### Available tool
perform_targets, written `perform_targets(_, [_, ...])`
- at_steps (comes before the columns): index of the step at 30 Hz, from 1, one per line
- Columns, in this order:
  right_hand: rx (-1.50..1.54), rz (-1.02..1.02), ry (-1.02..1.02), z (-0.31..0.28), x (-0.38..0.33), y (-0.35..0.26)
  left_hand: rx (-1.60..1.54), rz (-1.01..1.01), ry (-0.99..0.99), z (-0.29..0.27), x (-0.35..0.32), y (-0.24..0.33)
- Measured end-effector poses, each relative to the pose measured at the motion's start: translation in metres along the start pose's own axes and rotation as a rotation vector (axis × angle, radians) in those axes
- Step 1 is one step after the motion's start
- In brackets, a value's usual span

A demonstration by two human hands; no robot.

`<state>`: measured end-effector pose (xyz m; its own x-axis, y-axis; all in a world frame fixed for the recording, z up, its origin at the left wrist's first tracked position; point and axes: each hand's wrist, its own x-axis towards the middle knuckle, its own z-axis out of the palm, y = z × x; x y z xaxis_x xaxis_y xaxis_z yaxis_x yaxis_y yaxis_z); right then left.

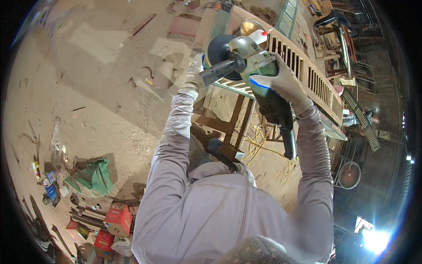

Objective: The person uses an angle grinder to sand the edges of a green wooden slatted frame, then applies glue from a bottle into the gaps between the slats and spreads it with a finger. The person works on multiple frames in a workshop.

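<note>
The right hand (281, 83), gloved, has its fingers (288, 72) curled tight around the green body of one angle grinder (252, 66), held up at about one o'clock from the middle of the view. The left hand (193, 72), also gloved, closes its fingers around the grinder's black side handle (220, 70). The grinder's dark disc (218, 50) sits at twelve o'clock, just above a long slatted wooden panel (307, 72) lying on a metal stand (233, 123). At seven o'clock on the floor (88, 66), two red boxes (118, 218) sit beside a green cloth (92, 178). A yellow cable (259, 141) lies coiled under the stand.
</note>
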<state>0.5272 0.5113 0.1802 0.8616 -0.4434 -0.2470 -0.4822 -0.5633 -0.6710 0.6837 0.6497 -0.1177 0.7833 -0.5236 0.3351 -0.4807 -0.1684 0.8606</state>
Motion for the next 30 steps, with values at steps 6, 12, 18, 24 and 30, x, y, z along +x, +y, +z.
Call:
perform_targets(6, [-0.035, -0.013, 0.016, 0.006, -0.002, 0.002, 0.010, -0.034, -0.042, -0.010, -0.002, 0.003])
perform_targets(12, [-0.019, 0.053, 0.040, -0.007, -0.016, 0.018, 0.015, -0.074, -0.088, -0.008, 0.005, 0.010])
perform_targets(18, [0.154, 0.185, 0.068, -0.025, -0.026, 0.037, -0.060, -0.109, -0.080, -0.008, 0.007, 0.016])
perform_targets(24, [0.030, 0.152, 0.061, -0.012, -0.032, 0.025, -0.070, -0.082, -0.081, -0.001, 0.010, 0.010])
perform_targets(30, [-0.033, 0.037, 0.005, -0.002, -0.013, 0.006, -0.013, -0.065, -0.048, 0.004, 0.010, -0.004])
